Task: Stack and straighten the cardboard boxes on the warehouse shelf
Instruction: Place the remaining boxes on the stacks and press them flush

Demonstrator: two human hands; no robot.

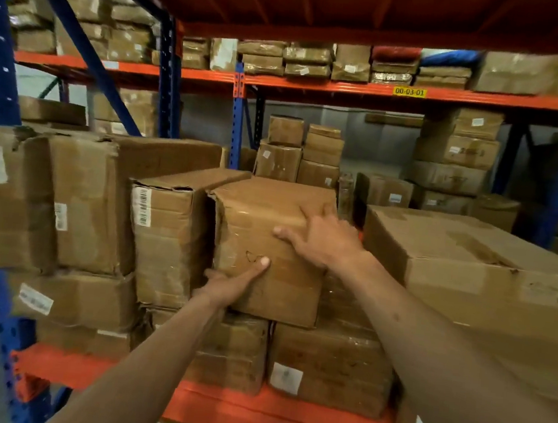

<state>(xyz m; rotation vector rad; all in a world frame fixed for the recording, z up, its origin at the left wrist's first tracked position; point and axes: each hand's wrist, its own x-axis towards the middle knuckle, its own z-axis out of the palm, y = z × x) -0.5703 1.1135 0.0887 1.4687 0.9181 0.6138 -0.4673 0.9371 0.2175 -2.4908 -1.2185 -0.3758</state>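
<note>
Two bare forearms are reaching in from the bottom of the view, both going for the same middle box (pixel 267 244) on the shelf. Left hand (pixel 234 280) is cupping that box at its lower left corner, thumb lying flat up the front face, the other fingers tucked round the left side and mostly hidden. Right hand (pixel 323 236) is pressing on the upper right part of the front face, fingers spread wide, a couple of them hooking over the top edge. That middle box is sitting tilted, turned slightly off square, its left edge touching the barcode box (pixel 164 240) just beside it. It is resting on two lower boxes, one of them the white-label box (pixel 330 365), which are standing on the orange shelf beam (pixel 249 411). Further left, a big dented box (pixel 75 203) is leaning against its neighbours, with flatter cartons under it. On the right, a wide flat-topped box (pixel 464 265) is sitting just beside the right forearm. Behind, more cartons are piling up on the rear rack, under a beam carrying a yellow tag (pixel 409 91) reading 00-03-01.
</note>
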